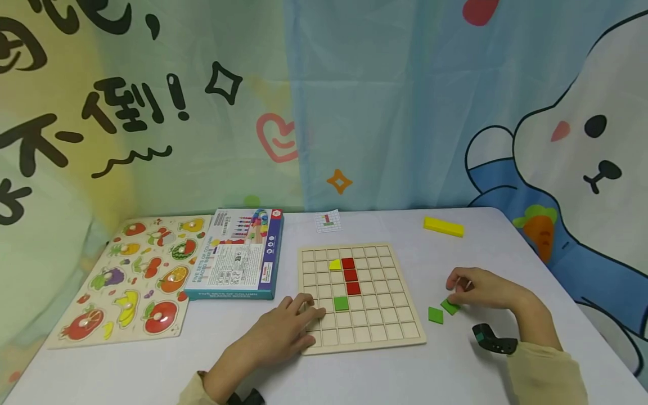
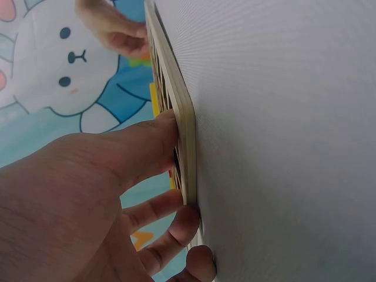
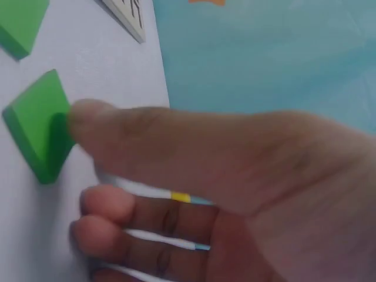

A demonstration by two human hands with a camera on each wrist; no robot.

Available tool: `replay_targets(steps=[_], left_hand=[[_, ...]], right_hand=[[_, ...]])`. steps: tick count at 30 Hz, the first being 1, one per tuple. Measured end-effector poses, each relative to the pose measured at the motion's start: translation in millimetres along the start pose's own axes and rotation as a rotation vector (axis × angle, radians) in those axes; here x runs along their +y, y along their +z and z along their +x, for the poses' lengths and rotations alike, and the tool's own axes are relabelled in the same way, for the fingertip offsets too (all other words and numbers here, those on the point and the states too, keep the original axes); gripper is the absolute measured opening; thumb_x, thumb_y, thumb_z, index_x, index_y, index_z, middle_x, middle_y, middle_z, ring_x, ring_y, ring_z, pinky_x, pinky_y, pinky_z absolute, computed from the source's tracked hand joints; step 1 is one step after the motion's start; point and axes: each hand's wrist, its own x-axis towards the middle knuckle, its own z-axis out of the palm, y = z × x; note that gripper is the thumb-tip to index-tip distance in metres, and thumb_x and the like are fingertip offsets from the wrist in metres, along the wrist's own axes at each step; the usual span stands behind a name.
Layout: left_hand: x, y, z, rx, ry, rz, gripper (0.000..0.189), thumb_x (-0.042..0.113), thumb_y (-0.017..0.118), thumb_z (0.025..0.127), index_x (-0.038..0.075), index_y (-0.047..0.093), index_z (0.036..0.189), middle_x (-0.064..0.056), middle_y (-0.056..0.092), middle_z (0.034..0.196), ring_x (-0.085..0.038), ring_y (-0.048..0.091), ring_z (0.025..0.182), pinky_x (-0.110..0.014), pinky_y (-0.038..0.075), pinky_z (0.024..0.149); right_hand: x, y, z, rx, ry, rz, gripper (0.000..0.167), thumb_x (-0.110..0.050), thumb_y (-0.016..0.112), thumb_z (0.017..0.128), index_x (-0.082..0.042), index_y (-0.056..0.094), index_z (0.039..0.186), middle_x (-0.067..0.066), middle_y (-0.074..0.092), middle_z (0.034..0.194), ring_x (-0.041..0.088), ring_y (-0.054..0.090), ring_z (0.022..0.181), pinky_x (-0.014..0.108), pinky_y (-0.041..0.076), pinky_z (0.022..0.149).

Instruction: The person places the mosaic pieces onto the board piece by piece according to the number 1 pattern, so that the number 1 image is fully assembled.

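Observation:
On the square wooden grid board (image 1: 377, 332) sit a yellow tile (image 1: 335, 265), several red tiles (image 1: 350, 275) in a column and a green tile (image 1: 341, 304). My left hand (image 1: 283, 329) rests at the board's left edge; its thumb (image 2: 155, 132) lies over the surface, and other fingertips touch the side. To the right of the board, my right hand (image 1: 486, 289) hovers low over a loose green tile (image 3: 38, 126), its thumb tip against it. The index finger is hidden in the right wrist view. A second green tile (image 1: 435, 315) lies beside it.
A boxed set (image 1: 235, 256) and a fruit puzzle board (image 1: 147, 281) lie at the left. Behind the grid board is a small pattern card (image 1: 328, 221). A yellow bar (image 1: 443, 226) lies at the back right, before a printed curtain (image 1: 385, 112).

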Motion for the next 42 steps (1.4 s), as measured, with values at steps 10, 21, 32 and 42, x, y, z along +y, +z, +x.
replay_targets(steps=[10, 21, 32, 42], left_hand=[[-0.2, 0.8, -0.2, 0.016, 0.011, -0.002, 0.044, 0.035, 0.058, 0.092, 0.023, 0.05, 0.134, -0.003, 0.042, 0.134, -0.02, 0.048, 0.102, -0.033, 0.049, 0.072], [0.3, 0.4, 0.3, 0.016, 0.013, 0.002, 0.044, 0.035, 0.058, 0.092, 0.023, 0.049, 0.134, -0.003, 0.042, 0.134, -0.02, 0.048, 0.101, -0.033, 0.049, 0.072], [1.4, -2.0, 0.2, 0.007, 0.008, 0.003, 0.045, 0.034, 0.058, 0.092, 0.022, 0.049, 0.134, -0.004, 0.042, 0.134, -0.02, 0.047, 0.102, -0.034, 0.049, 0.074], [1.4, -3.0, -0.3, 0.001, 0.007, -0.004, 0.045, 0.034, 0.058, 0.093, 0.023, 0.049, 0.135, -0.004, 0.042, 0.135, -0.02, 0.047, 0.103, -0.035, 0.049, 0.077]], right_hand=[[1, 1, 0.7, -0.042, 0.099, 0.009, 0.042, -0.028, 0.08, 0.073, -0.008, 0.054, 0.099, 0.004, 0.049, 0.077, 0.019, 0.047, 0.075, 0.032, 0.036, 0.064], [-10, 6, 3.7, -0.073, 0.027, 0.036, 0.032, -0.017, 0.076, 0.075, -0.008, 0.056, 0.097, 0.003, 0.048, 0.076, 0.018, 0.047, 0.074, 0.026, 0.035, 0.06], [-15, 11, 8.2, -0.057, 0.019, -0.009, 0.03, -0.017, 0.075, 0.075, -0.009, 0.056, 0.096, 0.003, 0.048, 0.078, 0.017, 0.046, 0.076, 0.026, 0.037, 0.06], [-15, 14, 12.5, -0.002, 0.005, -0.047, 0.03, -0.014, 0.076, 0.074, -0.01, 0.055, 0.095, 0.003, 0.049, 0.078, 0.017, 0.047, 0.076, 0.026, 0.04, 0.062]])
